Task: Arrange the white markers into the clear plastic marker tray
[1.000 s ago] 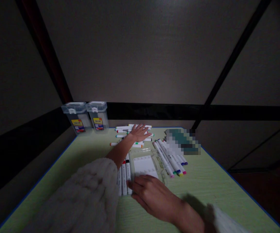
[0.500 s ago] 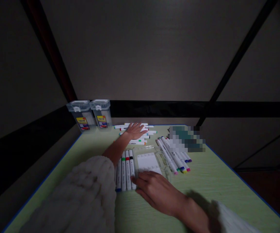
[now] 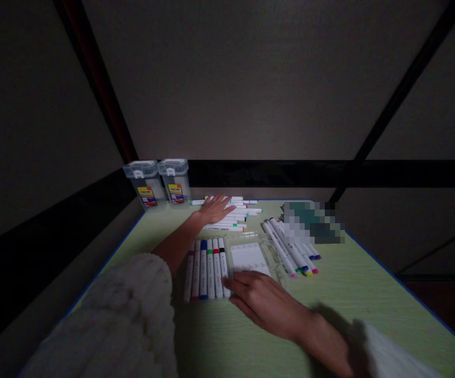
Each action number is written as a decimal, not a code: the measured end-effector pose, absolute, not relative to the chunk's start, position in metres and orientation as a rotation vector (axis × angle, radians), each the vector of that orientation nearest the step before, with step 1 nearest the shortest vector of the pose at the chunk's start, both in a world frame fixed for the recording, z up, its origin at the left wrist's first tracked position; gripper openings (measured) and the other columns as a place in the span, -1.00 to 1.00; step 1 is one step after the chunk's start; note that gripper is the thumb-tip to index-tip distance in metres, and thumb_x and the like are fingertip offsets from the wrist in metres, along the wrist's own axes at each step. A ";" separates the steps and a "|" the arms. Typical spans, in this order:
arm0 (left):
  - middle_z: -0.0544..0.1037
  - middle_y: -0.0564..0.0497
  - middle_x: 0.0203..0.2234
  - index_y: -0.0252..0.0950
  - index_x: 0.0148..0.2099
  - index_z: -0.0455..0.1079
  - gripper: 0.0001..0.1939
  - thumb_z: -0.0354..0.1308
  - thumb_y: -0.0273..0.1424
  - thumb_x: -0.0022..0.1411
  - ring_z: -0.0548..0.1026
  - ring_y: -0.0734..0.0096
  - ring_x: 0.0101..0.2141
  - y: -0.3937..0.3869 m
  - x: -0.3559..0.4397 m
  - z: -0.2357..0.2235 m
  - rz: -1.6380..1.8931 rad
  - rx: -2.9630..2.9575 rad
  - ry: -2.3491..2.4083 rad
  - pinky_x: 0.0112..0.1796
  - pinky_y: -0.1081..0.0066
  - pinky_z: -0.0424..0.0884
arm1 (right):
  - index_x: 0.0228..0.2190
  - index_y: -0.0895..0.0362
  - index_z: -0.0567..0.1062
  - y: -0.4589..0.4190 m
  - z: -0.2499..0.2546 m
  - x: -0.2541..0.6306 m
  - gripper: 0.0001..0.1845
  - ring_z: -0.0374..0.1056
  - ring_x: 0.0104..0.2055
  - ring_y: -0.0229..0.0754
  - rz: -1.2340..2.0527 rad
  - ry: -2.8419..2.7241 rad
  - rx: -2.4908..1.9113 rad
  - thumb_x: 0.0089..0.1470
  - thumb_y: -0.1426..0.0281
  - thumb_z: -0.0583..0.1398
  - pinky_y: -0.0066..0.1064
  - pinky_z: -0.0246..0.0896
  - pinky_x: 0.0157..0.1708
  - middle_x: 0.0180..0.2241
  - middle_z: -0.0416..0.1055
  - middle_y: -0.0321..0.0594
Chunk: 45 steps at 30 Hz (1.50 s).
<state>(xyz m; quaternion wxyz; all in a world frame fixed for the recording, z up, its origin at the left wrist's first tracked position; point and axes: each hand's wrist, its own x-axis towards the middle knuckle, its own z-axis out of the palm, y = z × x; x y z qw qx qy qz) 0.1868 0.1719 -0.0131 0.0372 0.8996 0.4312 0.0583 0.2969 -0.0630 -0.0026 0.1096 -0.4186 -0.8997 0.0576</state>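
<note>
My left hand (image 3: 215, 210) reaches to the back of the table, fingers spread and palm down on a loose pile of white markers (image 3: 227, 228). It covers part of the pile. My right hand (image 3: 265, 303) rests nearer to me on the front of a clear plastic case (image 3: 267, 247) with a white insert card (image 3: 249, 257). Its fingers are stretched out, and the fingertips touch or nearly touch the black-banded marker at the end of a neat row of upright-lying markers (image 3: 210, 273). Neither hand has a marker visibly gripped.
Two lidded clear containers (image 3: 145, 186) with yellow labels stand at the back left corner. A second bunch of markers (image 3: 290, 252) lies fanned out at the right, beside a blurred green item (image 3: 314, 223). A wall rises behind the blue table edge (image 3: 393, 281).
My left hand has slid left across the marker pile, and its forearm now uncovers more of the neat row. My right hand stays at the case. The view has shifted slightly.
</note>
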 end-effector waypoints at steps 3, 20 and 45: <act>0.07 -0.11 0.15 -0.28 0.15 0.03 -0.42 -0.31 -0.08 0.19 -0.02 0.23 0.15 0.165 0.162 -0.002 0.334 2.747 1.255 0.09 0.13 -0.15 | -0.25 0.19 0.37 -0.063 -0.004 0.297 -0.79 0.29 -0.29 -0.19 0.193 -2.645 -1.242 0.11 0.45 -0.01 -0.35 0.18 -0.27 -0.32 0.37 -0.18; 0.45 -0.02 -0.32 -0.32 -0.27 0.38 -0.76 0.10 -0.34 -0.03 0.40 0.39 -0.28 0.137 0.081 -0.048 0.867 2.269 1.150 -0.17 0.34 0.32 | -0.10 0.15 0.33 -0.060 -0.006 0.294 -0.70 0.29 -0.25 -0.17 0.257 -2.621 -1.264 0.12 0.43 -0.02 -0.32 0.21 -0.24 -0.30 0.37 -0.18; 0.53 -0.02 -0.43 -0.37 -0.37 0.45 -0.78 0.19 -0.41 -0.16 0.45 0.38 -0.38 0.138 0.077 -0.044 0.866 2.067 1.194 -0.26 0.38 0.36 | -0.04 0.14 0.29 -0.060 -0.012 0.295 -0.65 0.27 -0.29 -0.20 0.272 -2.610 -1.252 0.12 0.42 -0.02 -0.34 0.22 -0.31 -0.31 0.34 -0.17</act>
